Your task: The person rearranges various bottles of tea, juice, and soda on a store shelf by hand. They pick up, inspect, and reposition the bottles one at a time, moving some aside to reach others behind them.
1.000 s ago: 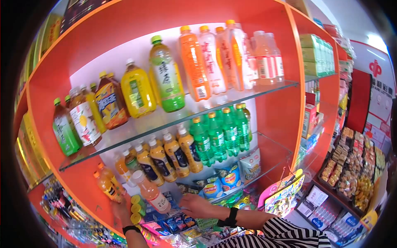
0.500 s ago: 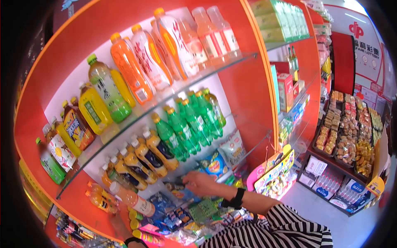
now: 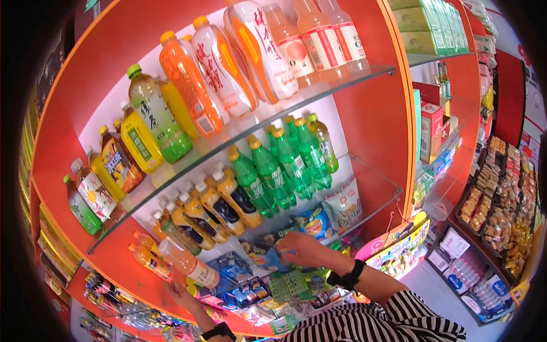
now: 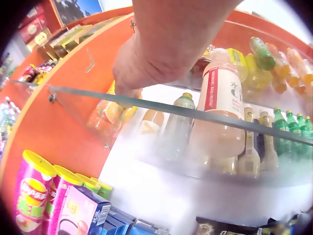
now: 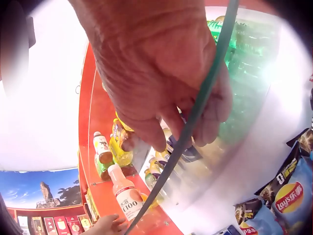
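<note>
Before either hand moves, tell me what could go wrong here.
The left hand is close to the pink bottle, which stands near the front edge of the glass shelf; a sideways brush might tip it off. The right hand, also close to a glass edge, could knock against it.

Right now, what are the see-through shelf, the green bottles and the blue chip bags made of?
The shelf looks like smooth glass: clear, with a greenish edge. The green bottles seem to be shiny plastic: see-through, with bumpy bottoms. The blue chip bags look like glossy, crinkly plastic film; I can't tell if there's foil inside.
</note>
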Motion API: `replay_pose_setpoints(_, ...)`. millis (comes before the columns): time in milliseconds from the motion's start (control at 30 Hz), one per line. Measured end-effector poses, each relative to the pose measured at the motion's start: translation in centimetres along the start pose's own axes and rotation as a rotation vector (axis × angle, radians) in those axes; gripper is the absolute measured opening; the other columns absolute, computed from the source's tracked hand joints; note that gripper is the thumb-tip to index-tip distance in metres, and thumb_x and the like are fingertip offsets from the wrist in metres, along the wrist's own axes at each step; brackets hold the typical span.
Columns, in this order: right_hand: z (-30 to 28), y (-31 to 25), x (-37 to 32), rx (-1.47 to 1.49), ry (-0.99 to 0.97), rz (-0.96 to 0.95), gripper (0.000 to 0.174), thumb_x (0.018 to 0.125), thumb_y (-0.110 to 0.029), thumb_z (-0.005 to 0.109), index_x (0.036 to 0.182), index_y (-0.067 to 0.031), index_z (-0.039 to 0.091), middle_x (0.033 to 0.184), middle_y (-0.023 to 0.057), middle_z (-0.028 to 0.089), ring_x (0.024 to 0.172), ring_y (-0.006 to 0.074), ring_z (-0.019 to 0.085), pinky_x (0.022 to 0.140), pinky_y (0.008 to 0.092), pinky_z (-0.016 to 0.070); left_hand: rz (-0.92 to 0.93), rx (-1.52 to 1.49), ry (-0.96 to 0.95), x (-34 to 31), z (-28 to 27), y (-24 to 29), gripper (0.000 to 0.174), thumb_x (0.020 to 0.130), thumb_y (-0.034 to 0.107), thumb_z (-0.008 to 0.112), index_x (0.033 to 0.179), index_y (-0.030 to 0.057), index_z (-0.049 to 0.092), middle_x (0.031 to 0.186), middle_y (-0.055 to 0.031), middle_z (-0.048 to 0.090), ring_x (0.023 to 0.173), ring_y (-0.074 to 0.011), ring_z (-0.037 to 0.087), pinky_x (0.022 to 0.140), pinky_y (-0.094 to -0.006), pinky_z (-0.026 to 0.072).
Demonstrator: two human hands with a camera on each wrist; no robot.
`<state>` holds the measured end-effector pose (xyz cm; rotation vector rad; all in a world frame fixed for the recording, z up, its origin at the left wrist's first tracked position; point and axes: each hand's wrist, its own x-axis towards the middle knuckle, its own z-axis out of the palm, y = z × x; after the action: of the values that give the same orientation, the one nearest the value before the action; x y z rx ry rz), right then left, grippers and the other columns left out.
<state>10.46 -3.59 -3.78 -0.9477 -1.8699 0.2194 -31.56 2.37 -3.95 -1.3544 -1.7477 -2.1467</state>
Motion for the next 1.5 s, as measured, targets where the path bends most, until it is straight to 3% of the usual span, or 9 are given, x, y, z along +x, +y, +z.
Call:
replay_pose_setpoints(100, -1.3, -1.3, 0.1, -0.084, -0.096, -0.044, 0.031, 0.073, -0.023, 0.069, 0.097, -0.0039, 0.060, 0.090, 0.0149, 0.055, 0.088, 0.0345, 0.055, 0.076, 0.0443, 0.0454, 0.105, -0.005, 0.055, 1.0, -0.4, -1.1, 0.042, 0.095, 0.015, 0.050, 0.129, -0.0069, 0.041, 0.122, -0.0208, 0.052, 0.110, -0.0281, 0.053, 0.092, -0.0380, 0.0433)
replay_pose_setpoints(267, -1.6, -1.7, 0.1, -0.242, -0.260, -0.033, 0.052, 0.067, -0.029, 0.078, 0.109, -0.0078, 0.055, 0.109, 0.0109, 0.054, 0.102, 0.0321, 0.052, 0.077, 0.0445, 0.0466, 0.249, -0.165, 0.175, 1.0, 0.7, 13.1, 0.038, 0.096, 0.014, 0.048, 0.130, -0.0041, 0.041, 0.131, -0.0176, 0.047, 0.120, -0.0255, 0.048, 0.100, -0.0372, 0.0398)
replay_pose_setpoints(400, -2.0, -2.4, 0.3, -0.307, -0.337, -0.042, 0.055, 0.064, -0.023, 0.079, 0.111, -0.0080, 0.055, 0.113, 0.0110, 0.052, 0.106, 0.0310, 0.050, 0.080, 0.0460, 0.0454, 0.408, -0.423, 0.050, 0.0, 2.9, 23.5, 0.034, 0.097, 0.009, 0.045, 0.129, -0.0029, 0.042, 0.131, -0.0148, 0.048, 0.119, -0.0228, 0.048, 0.101, -0.0355, 0.0385)
replay_pose_setpoints(600, -2.3, -2.6, 0.3, -0.310, -0.277, -0.095, 0.048, 0.064, -0.021, 0.077, 0.105, -0.0074, 0.057, 0.108, 0.0098, 0.052, 0.105, 0.0298, 0.049, 0.080, 0.0447, 0.0447, 0.600, -0.555, -0.119, -0.2, 6.4, 30.4, 0.033, 0.095, 0.003, 0.045, 0.128, -0.0017, 0.043, 0.126, -0.0132, 0.051, 0.116, -0.0192, 0.049, 0.098, -0.0314, 0.0369)
replay_pose_setpoints(800, -1.6, -1.5, -0.1, -0.301, -0.205, -0.124, 0.052, 0.061, -0.019, 0.077, 0.107, -0.0064, 0.057, 0.113, 0.0103, 0.054, 0.103, 0.0319, 0.051, 0.083, 0.0443, 0.0446, 0.556, -0.570, 0.278, 0.2, 2.7, 28.3, 0.028, 0.094, 0.009, 0.052, 0.120, -0.0006, 0.049, 0.116, -0.0098, 0.056, 0.108, -0.0160, 0.052, 0.096, -0.0301, 0.0398)
replay_pose_setpoints(1000, -2.2, -3.6, 1.0, -0.338, -0.246, -0.079, 0.054, 0.059, -0.015, 0.079, 0.108, -0.0057, 0.058, 0.111, 0.0089, 0.056, 0.102, 0.0312, 0.051, 0.087, 0.0412, 0.0427, 0.346, -0.455, 0.331, 1.0, -0.3, 19.0, 0.028, 0.093, 0.008, 0.053, 0.119, 0.0007, 0.048, 0.115, -0.0090, 0.055, 0.108, -0.0156, 0.051, 0.096, -0.0307, 0.0389)
replay_pose_setpoints(1200, -2.1, -4.3, 1.4, -0.349, -0.303, -0.029, 0.058, 0.058, -0.011, 0.080, 0.111, -0.0062, 0.057, 0.113, 0.0091, 0.054, 0.104, 0.0315, 0.050, 0.089, 0.0414, 0.0421, 0.093, -0.396, 0.032, -2.2, 1.0, 13.4, 0.048, 0.088, 0.011, 0.062, 0.129, -0.0006, 0.040, 0.121, -0.0119, 0.052, 0.114, -0.0202, 0.050, 0.097, -0.0334, 0.0402)
replay_pose_setpoints(1367, -1.8, -4.1, 1.2, -0.408, -0.278, -0.021, 0.058, 0.058, -0.012, 0.081, 0.110, -0.0063, 0.057, 0.113, 0.0095, 0.055, 0.105, 0.0326, 0.050, 0.090, 0.0421, 0.0421, 0.020, -0.259, -0.272, -4.2, 2.6, 11.5, 0.086, 0.067, 0.009, 0.080, 0.136, -0.0001, 0.029, 0.130, -0.0164, 0.045, 0.118, -0.0246, 0.048, 0.097, -0.0336, 0.0404)
replay_pose_setpoints(1500, -1.6, -4.1, 1.2, -0.404, -0.285, -0.021, 0.058, 0.057, -0.014, 0.081, 0.110, -0.0065, 0.058, 0.112, 0.0100, 0.055, 0.105, 0.0331, 0.051, 0.089, 0.0429, 0.0420, -0.178, -0.182, -0.434, -3.9, 3.0, 10.8, 0.077, 0.066, 0.011, 0.080, 0.128, 0.0003, 0.036, 0.116, -0.0147, 0.057, 0.103, -0.0221, 0.059, 0.088, -0.0322, 0.0466)
